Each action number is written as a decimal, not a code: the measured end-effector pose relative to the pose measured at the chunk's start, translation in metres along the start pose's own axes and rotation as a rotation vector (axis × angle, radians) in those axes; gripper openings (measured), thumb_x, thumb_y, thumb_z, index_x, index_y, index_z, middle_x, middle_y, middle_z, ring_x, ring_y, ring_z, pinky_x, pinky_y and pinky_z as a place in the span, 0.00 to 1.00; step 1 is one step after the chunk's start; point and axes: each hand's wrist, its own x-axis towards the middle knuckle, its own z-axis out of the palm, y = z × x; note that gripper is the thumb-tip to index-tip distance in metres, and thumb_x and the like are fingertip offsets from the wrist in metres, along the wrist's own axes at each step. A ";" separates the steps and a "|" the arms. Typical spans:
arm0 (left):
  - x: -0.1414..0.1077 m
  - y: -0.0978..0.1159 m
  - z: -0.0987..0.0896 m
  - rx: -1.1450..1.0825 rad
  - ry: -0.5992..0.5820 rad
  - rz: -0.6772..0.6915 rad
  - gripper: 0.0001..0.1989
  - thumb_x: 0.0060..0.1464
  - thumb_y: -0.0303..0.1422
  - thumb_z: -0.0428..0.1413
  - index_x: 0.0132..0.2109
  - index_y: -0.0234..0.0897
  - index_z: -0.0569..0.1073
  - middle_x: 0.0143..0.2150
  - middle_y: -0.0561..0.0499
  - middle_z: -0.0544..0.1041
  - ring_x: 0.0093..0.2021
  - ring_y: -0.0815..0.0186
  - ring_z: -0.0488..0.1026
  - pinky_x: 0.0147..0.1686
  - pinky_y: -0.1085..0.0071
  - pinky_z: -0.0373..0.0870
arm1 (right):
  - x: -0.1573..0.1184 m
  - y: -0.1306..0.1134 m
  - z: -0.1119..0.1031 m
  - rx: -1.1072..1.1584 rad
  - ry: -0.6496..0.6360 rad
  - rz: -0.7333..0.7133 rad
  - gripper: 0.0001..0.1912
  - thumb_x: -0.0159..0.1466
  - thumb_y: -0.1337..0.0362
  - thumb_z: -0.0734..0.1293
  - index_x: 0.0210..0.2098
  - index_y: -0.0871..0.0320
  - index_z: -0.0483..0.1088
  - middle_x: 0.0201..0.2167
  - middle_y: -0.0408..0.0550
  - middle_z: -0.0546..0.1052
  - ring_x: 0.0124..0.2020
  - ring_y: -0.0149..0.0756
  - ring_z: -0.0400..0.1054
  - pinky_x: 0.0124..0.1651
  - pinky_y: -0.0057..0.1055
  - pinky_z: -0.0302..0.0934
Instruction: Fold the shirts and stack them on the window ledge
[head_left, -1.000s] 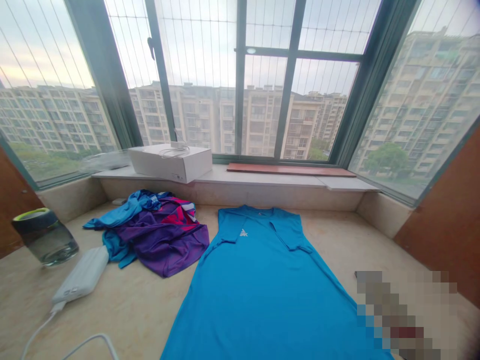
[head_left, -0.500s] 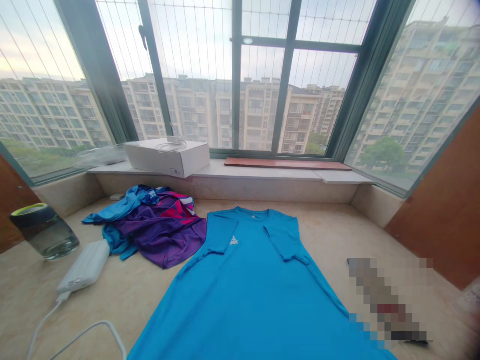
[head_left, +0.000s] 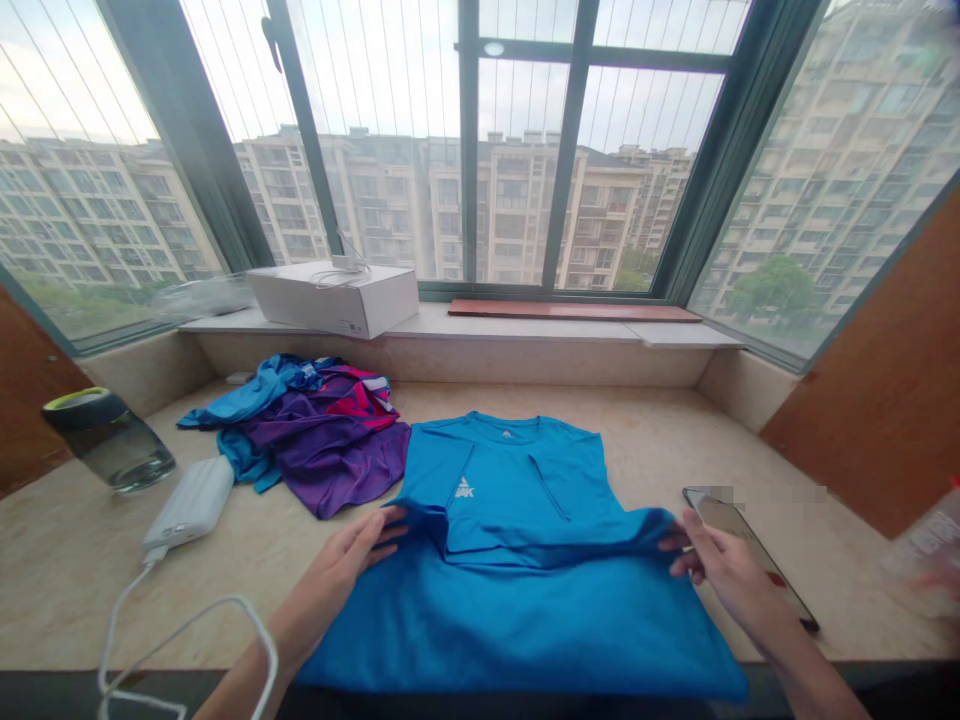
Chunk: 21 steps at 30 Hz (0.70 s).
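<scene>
A blue T-shirt (head_left: 525, 610) lies on the stone counter, its collar toward the window and its sleeves folded in over the chest. Its lower part is lifted and doubled up toward the chest. My left hand (head_left: 364, 545) pinches the raised hem at its left end, just below the white logo. At the right end, my right hand (head_left: 709, 550) grips the same hem between thumb and fingers, beside a phone (head_left: 750, 545). The raised edge spans between both hands and sags a little in the middle.
Purple and blue clothes (head_left: 322, 440) lie crumpled at the left. Near them are a power bank (head_left: 189, 503) with a white cable and a dark bottle (head_left: 112, 440). A white box (head_left: 334, 295) sits on the sill (head_left: 525, 325). A clear plastic bottle (head_left: 926, 550) is at the right edge.
Both my hands have come into view, holding the hem. The shirt's lower part has been raised and folded up toward the chest. The view has shifted slightly.
</scene>
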 end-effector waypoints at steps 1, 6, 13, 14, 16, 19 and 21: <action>0.012 -0.002 0.002 0.019 -0.016 0.019 0.27 0.64 0.53 0.48 0.55 0.38 0.76 0.52 0.43 0.81 0.51 0.53 0.79 0.48 0.59 0.78 | 0.011 -0.002 0.002 -0.027 -0.008 0.039 0.35 0.70 0.40 0.51 0.42 0.58 0.79 0.37 0.59 0.82 0.39 0.51 0.78 0.39 0.43 0.72; 0.046 -0.023 0.003 0.383 0.112 0.230 0.28 0.58 0.49 0.53 0.60 0.38 0.72 0.61 0.41 0.75 0.62 0.49 0.71 0.62 0.53 0.68 | 0.034 0.000 0.012 -0.184 -0.026 -0.164 0.31 0.65 0.43 0.59 0.55 0.56 0.75 0.57 0.57 0.76 0.60 0.56 0.67 0.61 0.51 0.61; 0.066 -0.045 0.014 0.485 0.004 0.263 0.25 0.57 0.44 0.52 0.58 0.38 0.73 0.59 0.39 0.77 0.58 0.49 0.75 0.60 0.53 0.69 | 0.046 0.000 0.027 -0.247 -0.123 -0.273 0.27 0.68 0.47 0.57 0.58 0.52 0.73 0.59 0.53 0.74 0.61 0.52 0.65 0.66 0.53 0.53; 0.068 -0.045 0.015 0.469 0.003 0.253 0.25 0.57 0.43 0.52 0.58 0.37 0.73 0.57 0.39 0.78 0.57 0.49 0.76 0.59 0.54 0.70 | 0.048 0.000 0.027 -0.257 -0.117 -0.267 0.26 0.68 0.47 0.58 0.58 0.51 0.73 0.59 0.53 0.75 0.61 0.52 0.65 0.66 0.54 0.52; 0.071 -0.043 0.016 0.449 0.014 0.232 0.26 0.55 0.42 0.53 0.57 0.35 0.73 0.53 0.39 0.81 0.53 0.49 0.79 0.56 0.55 0.73 | 0.051 0.000 0.027 -0.262 -0.123 -0.259 0.26 0.67 0.49 0.59 0.57 0.51 0.74 0.58 0.54 0.75 0.61 0.53 0.66 0.65 0.54 0.53; 0.074 -0.037 0.016 0.421 0.048 0.198 0.25 0.52 0.41 0.54 0.55 0.34 0.74 0.46 0.40 0.83 0.46 0.51 0.81 0.49 0.57 0.77 | 0.055 -0.002 0.022 -0.225 -0.165 -0.240 0.24 0.65 0.53 0.60 0.54 0.52 0.76 0.54 0.55 0.78 0.57 0.52 0.69 0.61 0.50 0.59; 0.075 -0.031 0.014 0.381 0.064 0.200 0.22 0.53 0.40 0.53 0.53 0.36 0.76 0.41 0.44 0.84 0.42 0.53 0.82 0.46 0.60 0.78 | 0.057 -0.005 0.015 -0.155 -0.196 -0.227 0.22 0.64 0.54 0.60 0.51 0.53 0.78 0.52 0.55 0.79 0.54 0.51 0.71 0.57 0.46 0.62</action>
